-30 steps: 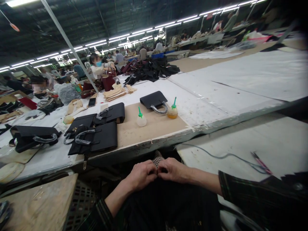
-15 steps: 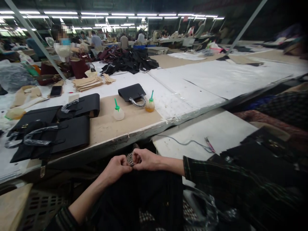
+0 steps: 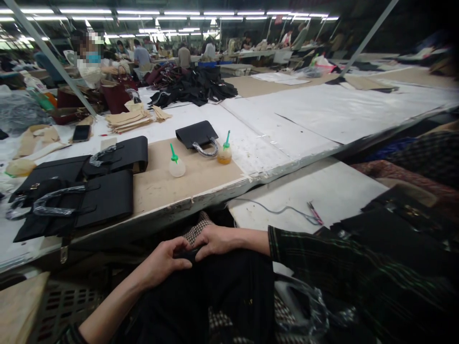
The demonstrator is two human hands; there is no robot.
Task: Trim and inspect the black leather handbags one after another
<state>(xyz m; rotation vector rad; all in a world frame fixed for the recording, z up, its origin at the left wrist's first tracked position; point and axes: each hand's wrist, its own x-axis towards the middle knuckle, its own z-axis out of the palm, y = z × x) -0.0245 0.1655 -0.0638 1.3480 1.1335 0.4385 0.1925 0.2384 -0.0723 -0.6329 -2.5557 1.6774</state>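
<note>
On my lap lies a black bag piece (image 3: 233,282), dark and hard to make out in full, with a small gold-coloured fitting low on it. My left hand (image 3: 168,258) has its fingers bent over the top edge and its thumb on the near side. Close beside it, my right hand (image 3: 217,240) grips the same edge, fingertips partly hidden. Black-and-white checked cloth (image 3: 199,228) shows just beyond the hands. A plastic-wrapped handle (image 3: 315,306) lies right of the lap.
Black handbags (image 3: 107,196) and a smaller black bag (image 3: 197,134) lie on the long table (image 3: 261,167). Two squeeze bottles (image 3: 177,166) with green nozzles stand nearby. A pink-handled tool (image 3: 315,212) rests on the lower white board (image 3: 287,191). A plastic crate (image 3: 64,306) sits lower left.
Both hands have loosened from a tight pinch on checked cloth and now rest over the black edge. The left thumb has stretched out, and more checked cloth shows beyond.
</note>
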